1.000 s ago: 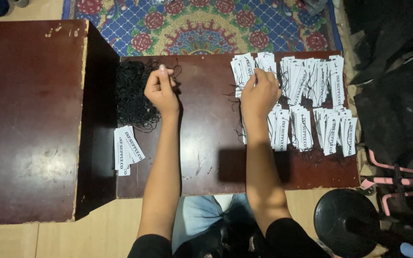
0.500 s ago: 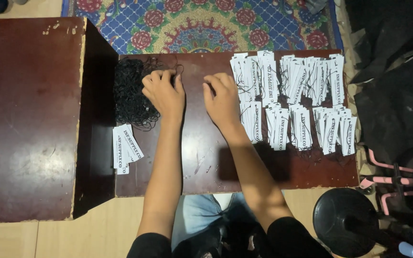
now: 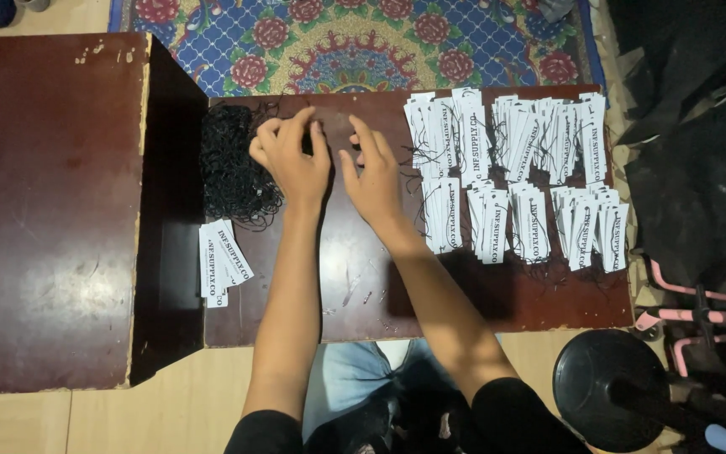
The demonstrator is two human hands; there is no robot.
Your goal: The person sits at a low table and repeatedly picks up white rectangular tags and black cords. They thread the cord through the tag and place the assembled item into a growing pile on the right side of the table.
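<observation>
Head view: both hands rest side by side over the far middle of the dark brown surface (image 3: 481,294). The left hand (image 3: 291,160) lies at the right edge of a heap of black string loops (image 3: 233,164), its fingers curled toward the tangle; whether its grip is pinching a strand cannot be told, as the fingertips are hidden against the dark threads. The right hand (image 3: 373,172) sits just beside the left, fingers loosely spread and pointing far, with nothing visibly held. Near and left of the heap lies a small stack of white paper tags (image 3: 222,262), apart from both hands. To the right, rows of white tags already fitted with black strings (image 3: 514,168) cover the far right part of the surface in bundles. A taller brown cabinet top (image 3: 44,210) stands to the left; a patterned rug (image 3: 355,38) lies beyond. Judgement: the strings are very light, limp and prone to snag on one another, so a single loop is best pinched at its free end and drawn clear; the tags are thin, stiff card, best taken by an edge.
</observation>
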